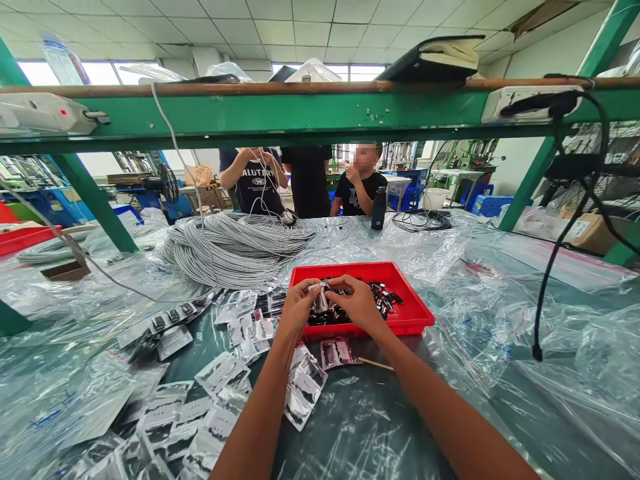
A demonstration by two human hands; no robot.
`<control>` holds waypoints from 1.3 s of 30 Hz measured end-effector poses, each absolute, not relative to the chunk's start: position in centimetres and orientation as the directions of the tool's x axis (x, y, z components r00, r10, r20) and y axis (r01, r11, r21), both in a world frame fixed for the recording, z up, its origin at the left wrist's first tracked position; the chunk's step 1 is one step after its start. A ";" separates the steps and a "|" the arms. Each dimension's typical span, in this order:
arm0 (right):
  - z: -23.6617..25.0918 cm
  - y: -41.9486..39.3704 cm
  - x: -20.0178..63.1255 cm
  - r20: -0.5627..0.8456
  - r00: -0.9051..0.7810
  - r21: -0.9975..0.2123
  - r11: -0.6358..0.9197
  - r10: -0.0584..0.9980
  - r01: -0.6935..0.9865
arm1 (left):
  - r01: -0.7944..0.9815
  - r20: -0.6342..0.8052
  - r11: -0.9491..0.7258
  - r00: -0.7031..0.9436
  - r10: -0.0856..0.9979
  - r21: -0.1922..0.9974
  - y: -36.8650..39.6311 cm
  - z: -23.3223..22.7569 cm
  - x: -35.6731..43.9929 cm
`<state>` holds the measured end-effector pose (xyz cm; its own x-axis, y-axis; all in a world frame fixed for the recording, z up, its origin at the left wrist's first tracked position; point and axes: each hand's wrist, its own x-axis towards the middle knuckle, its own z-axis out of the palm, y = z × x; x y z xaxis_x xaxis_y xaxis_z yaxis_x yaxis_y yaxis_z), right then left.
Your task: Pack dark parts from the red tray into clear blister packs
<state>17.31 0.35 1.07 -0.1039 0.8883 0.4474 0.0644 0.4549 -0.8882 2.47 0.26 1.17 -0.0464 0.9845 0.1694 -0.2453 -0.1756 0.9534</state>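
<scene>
Over a red plastic tray, both hands meet at a small silvery-white packet. My left hand pinches its left side between thumb and fingers. From the right, my right hand closes on the packet's upper edge with the fingertips. Many small black, shiny metal-ended parts lie loose in the tray below. What is inside the packet is too small to make out. Below the tray sits a pinkish pair of packets, and silver packets lie by my left forearm.
A large coil of grey cable lies behind left. Silver packets spread over the left side. A thin wooden stick, a black bottle and plastic sheeting are on the table. A green shelf beam crosses above; people are beyond.
</scene>
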 end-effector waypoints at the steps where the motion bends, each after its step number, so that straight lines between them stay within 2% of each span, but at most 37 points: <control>1: 0.9 0.5 17.4 0.455 -0.124 -0.882 0.466 0.882 0.074 | -0.239 0.167 -0.174 -0.049 0.985 0.955 0.3 1.1 2.6; 4: 0.3 0.8 17.5 0.550 -0.163 -0.799 0.573 0.819 0.183 | -0.227 0.161 -0.175 -0.077 0.984 0.958 0.4 0.6 3.2; 7: -0.5 1.0 17.2 0.661 -0.216 -0.637 0.690 0.718 0.343 | -0.204 0.167 -0.196 -0.154 0.974 0.959 0.7 -0.2 3.8; 11: -1.5 1.3 16.7 0.710 -0.295 -0.458 0.738 0.639 0.495 | -0.117 0.181 -0.220 -0.277 0.944 0.968 0.9 -0.7 4.1; 13: -1.7 1.4 16.6 0.691 -0.288 -0.461 0.712 0.663 0.530 | -0.013 0.215 -0.230 -0.307 0.927 0.973 0.8 -0.6 4.0; 17: -1.4 1.2 16.5 0.664 -0.225 -0.542 0.667 0.713 0.511 | 0.235 0.334 -0.267 -0.319 0.887 0.935 0.6 0.1 3.7; 22: -1.4 0.8 16.2 0.735 -0.291 -0.374 0.724 0.612 0.579 | 0.305 0.397 -0.313 -0.271 0.877 0.900 0.6 0.2 3.5; 26: -1.8 0.6 16.0 0.737 -0.337 -0.284 0.720 0.586 0.633 | 0.309 0.418 -0.333 -0.271 0.867 0.891 0.5 0.0 3.7; 29: -1.6 0.4 16.0 0.747 -0.315 -0.298 0.719 0.585 0.628 | 0.302 0.413 -0.335 -0.252 0.875 0.893 0.3 0.0 3.9; 35: -0.5 0.1 16.2 0.737 -0.201 -0.457 0.695 0.646 0.555 | 0.421 0.492 -0.378 -0.204 0.846 0.824 -0.1 0.2 4.3; 39: -1.0 -0.1 15.6 0.706 -0.205 -0.502 0.683 0.678 0.531 | 0.509 0.480 -0.288 -0.298 0.825 0.811 0.0 0.2 4.0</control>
